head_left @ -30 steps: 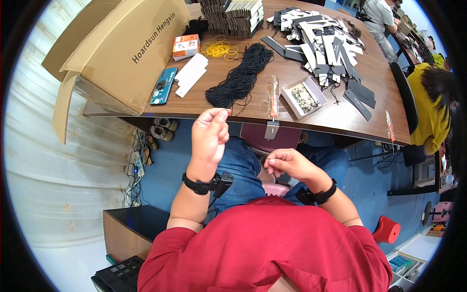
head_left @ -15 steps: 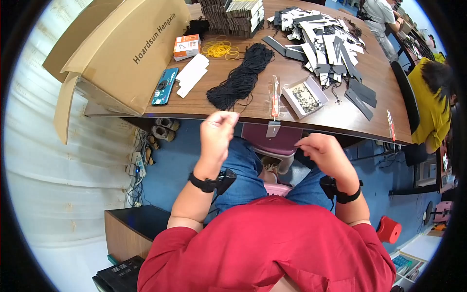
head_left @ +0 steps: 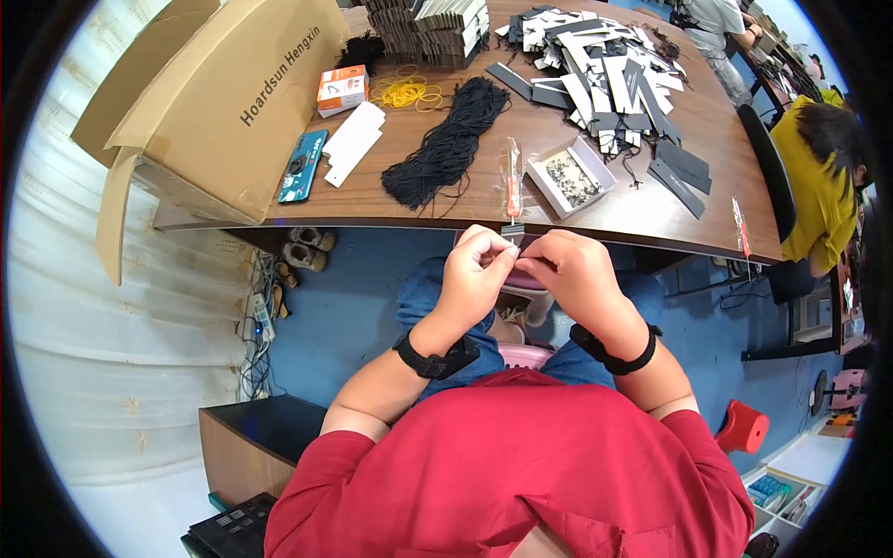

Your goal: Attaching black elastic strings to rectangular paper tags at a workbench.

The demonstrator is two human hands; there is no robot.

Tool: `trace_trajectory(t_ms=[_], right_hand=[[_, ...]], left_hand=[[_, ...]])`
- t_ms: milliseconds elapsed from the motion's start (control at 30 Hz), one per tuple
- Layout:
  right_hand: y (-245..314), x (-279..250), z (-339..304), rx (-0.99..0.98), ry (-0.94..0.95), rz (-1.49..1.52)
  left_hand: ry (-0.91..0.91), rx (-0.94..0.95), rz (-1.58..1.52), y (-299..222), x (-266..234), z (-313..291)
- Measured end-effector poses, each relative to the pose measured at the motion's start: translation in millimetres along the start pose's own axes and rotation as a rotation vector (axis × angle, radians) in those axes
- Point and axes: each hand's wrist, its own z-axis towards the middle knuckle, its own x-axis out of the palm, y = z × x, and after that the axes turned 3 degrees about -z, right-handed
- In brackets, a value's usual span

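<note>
My left hand point(head_left: 476, 270) and my right hand point(head_left: 575, 268) meet in front of the table edge, fingertips nearly touching. Both are closed in a pinch; whatever they hold is too small to make out. Just beyond the fingertips, a slim red-handled tool point(head_left: 513, 193) lies under clear plastic on the table. A small grey metal piece point(head_left: 512, 230) sticks out from its near end over the edge, partly behind my fingers. Left of the tool lies a bundle of black cord point(head_left: 446, 144). On its right stands a shallow open box point(head_left: 547, 197) with small dark pieces inside.
A large cardboard box point(head_left: 228, 112) stands at the left. Nearby are a blue phone-like item point(head_left: 302, 167), white cards point(head_left: 355, 141), an orange-and-white carton point(head_left: 342, 91) and yellow rubber bands point(head_left: 406, 90). Black and white tags point(head_left: 609, 79) are heaped at the far right. A person in yellow point(head_left: 819, 177) sits beyond.
My hands were apart, the left by the black cord and the right lower right. They have come together at the metal piece, the left moving right and down, the right moving left.
</note>
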Motion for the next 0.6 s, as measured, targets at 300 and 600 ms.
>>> trace_trajectory(t_ms=[300,600], right_hand=[[1,0,-2,0.051,-0.068,0.061],[-3,2,-3,0.060,-0.124,0.020]], left_hand=[[-0.037,-0.050,0.024,-2,1,2],[-0.028,-0.002,0.060,4,2,0]])
